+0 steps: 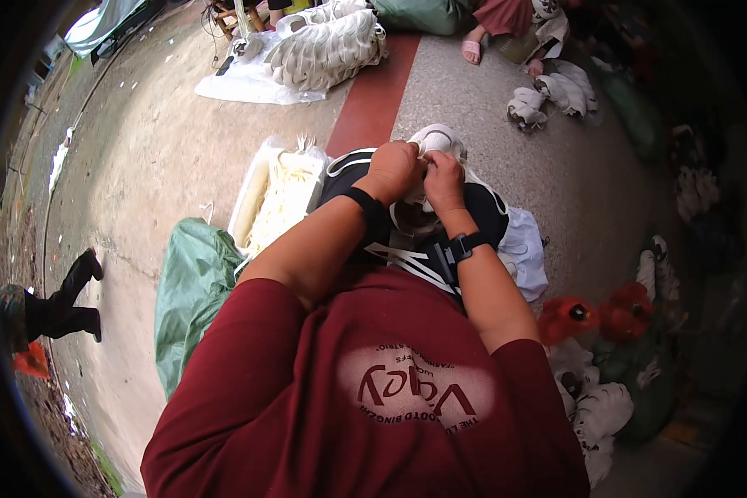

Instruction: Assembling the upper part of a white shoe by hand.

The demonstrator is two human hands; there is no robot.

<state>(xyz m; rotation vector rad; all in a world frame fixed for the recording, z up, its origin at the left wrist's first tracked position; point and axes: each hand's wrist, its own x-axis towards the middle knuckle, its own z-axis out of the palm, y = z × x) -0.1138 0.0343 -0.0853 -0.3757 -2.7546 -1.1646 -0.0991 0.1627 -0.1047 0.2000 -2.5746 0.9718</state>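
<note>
On my lap, past my knees, sits a white shoe upper (437,139), partly covered by my fingers. My left hand (392,172) is closed at its near left edge, fingers bent down onto it. My right hand (445,183) is closed in a pinch against its opening, close to the left fingertips. Whether a lace runs between the fingers is too small to make out. White laces (404,262) lie across my dark-clad lap below the hands. A white box (245,206) holding many pale laces stands to the left of my knees.
A green sack (195,290) leans at my left. Stacked white shoe uppers (328,51) lie on a sheet ahead, with more uppers (602,412) beside me at right. Another person's sandalled foot (471,50) shows ahead right; someone's dark-trousered legs (66,299) are at far left.
</note>
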